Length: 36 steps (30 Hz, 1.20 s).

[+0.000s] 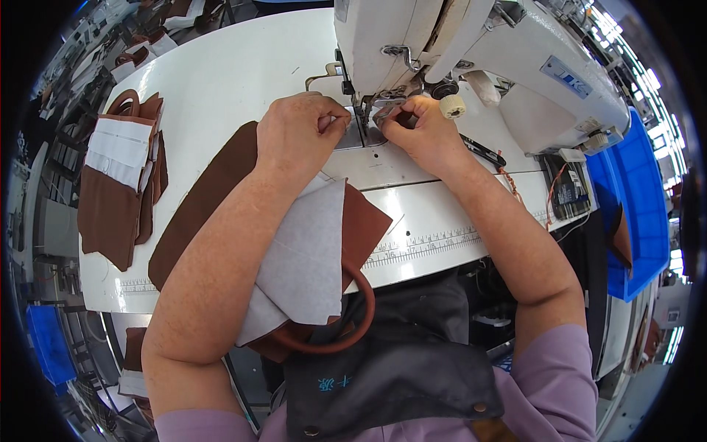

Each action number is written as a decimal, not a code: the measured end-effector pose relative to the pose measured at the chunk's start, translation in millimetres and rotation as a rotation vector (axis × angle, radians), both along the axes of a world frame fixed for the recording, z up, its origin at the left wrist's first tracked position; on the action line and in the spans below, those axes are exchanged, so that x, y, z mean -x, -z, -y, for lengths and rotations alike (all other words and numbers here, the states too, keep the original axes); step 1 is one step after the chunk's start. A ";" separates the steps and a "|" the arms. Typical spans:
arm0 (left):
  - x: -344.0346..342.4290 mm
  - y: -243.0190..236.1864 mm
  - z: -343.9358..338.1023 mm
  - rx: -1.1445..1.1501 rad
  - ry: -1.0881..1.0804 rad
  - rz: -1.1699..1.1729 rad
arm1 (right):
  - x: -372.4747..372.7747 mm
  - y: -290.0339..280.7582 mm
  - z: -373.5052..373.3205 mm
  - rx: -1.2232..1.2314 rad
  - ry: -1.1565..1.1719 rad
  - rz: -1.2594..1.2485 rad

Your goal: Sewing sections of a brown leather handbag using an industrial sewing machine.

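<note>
While the left hand and right hand flank the sewing machine's stitching area, an accidental start could catch a fingertip. The left grip is pinched, on what is unclear; whether the right grip is clenched, I cannot tell. The white-lined brown piece overhangs the desk's front edge, so its weight might drag it off.

The top edge crops the sewing machine. Anything in the left hand is too small to tell.
</note>
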<state>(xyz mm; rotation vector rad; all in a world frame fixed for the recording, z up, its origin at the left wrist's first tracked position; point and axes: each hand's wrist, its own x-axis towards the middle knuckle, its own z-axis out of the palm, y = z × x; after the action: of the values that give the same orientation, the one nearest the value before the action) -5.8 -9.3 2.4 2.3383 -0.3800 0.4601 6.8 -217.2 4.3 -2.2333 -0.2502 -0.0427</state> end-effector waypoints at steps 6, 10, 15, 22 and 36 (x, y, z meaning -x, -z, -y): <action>0.2 0.4 -1.6 -0.012 0.010 0.016 | 4.8 -9.9 -7.0 -0.018 -0.038 -0.020; 2.5 -4.7 -0.5 -0.048 0.001 -0.027 | 1.7 -2.8 -9.0 -0.024 0.033 -0.050; 3.3 -5.6 -0.1 -0.047 -0.009 -0.061 | 4.0 -5.0 -12.8 -0.024 0.064 -0.022; 2.9 -3.0 -1.9 -0.032 -0.018 -0.023 | -3.9 8.0 -9.8 -0.154 0.015 -0.006; 1.8 -5.7 -3.6 0.058 -0.089 0.059 | -13.1 22.8 -3.9 0.027 0.022 0.118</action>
<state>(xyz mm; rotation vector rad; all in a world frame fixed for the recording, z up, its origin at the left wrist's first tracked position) -7.6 -5.7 8.1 2.2963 -0.2875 0.5759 19.9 -213.3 -18.5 -2.2631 -0.2920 -0.1843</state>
